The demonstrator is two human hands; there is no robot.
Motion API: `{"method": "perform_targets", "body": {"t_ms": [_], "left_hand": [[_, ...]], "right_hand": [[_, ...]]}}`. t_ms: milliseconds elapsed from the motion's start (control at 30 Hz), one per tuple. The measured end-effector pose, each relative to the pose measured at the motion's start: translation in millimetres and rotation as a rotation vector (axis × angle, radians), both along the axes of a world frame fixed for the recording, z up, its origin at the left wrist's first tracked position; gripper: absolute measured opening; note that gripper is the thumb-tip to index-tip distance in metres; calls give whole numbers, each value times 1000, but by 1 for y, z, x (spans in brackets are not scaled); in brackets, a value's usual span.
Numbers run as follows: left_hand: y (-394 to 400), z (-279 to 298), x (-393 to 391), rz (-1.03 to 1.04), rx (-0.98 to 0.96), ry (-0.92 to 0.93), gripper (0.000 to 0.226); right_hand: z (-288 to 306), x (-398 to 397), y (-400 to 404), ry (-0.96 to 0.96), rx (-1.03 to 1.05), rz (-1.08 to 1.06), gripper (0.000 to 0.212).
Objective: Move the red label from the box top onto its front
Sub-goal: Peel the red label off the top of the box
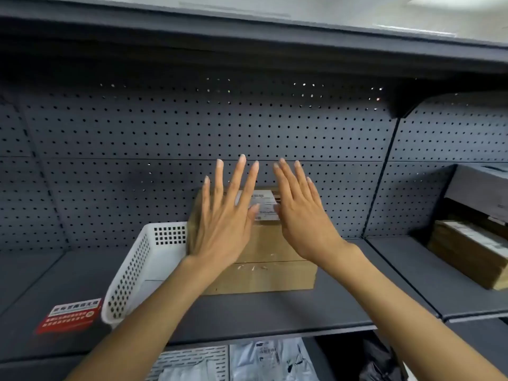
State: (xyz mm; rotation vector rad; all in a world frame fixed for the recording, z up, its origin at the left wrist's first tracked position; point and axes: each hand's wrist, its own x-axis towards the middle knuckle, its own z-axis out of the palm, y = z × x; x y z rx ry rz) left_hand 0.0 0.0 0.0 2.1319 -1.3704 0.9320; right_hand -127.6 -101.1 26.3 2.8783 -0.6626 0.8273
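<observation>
Over the cardboard box (264, 254), both your hands are spread flat, fingers splayed, holding nothing: left hand (222, 226) covers the box's left half, right hand (299, 215) the right. Can't tell if the palms touch the cardboard or float above it.

Between your hands only a white shipping label (265, 204) shows on the box top. No red label visible there; your hands may hide it. The one red label (68, 316) I can see lies flat on the shelf (275, 312), far left, just beside the white basket (148, 265), well apart from the box.

Risks:
- You peel the white label by mistake; it's the only thing exposed under your fingers. Check colour first.
- Box front faces you and is plain; the basket touches or nearly touches the box's left side, so shifting the box could drag or jam the basket.
- Frame is motion-blurred, hands likely moving fast: a hard push slides the box back toward the pegboard (192, 127).
- Peeling one-handed probably curls or tears the sticker; brace the box with the other hand.
</observation>
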Motion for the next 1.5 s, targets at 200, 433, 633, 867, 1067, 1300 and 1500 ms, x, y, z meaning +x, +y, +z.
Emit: {"method": "perform_targets", "body": {"t_ms": [200, 433, 633, 867, 1067, 1300, 1500], "left_hand": [[-57, -1, 3, -35, 42, 54, 46], [-91, -7, 1, -17, 177, 202, 37], [-89, -2, -6, 40, 213, 354, 42], [-90, 1, -6, 70, 259, 367, 39], [-90, 1, -9, 90, 266, 388, 40], [-91, 2, -11, 100, 273, 400, 41], [-92, -2, -8, 108, 285, 389, 38]], "right_hand": [[6, -9, -67, 68, 90, -20, 42], [4, -7, -117, 163, 329, 153, 38], [1, 15, -123, 219, 399, 300, 19], [9, 29, -122, 262, 317, 370, 22], [11, 27, -120, 244, 285, 356, 25], [10, 19, -119, 175, 285, 384, 29], [19, 11, -116, 75, 331, 455, 31]]}}
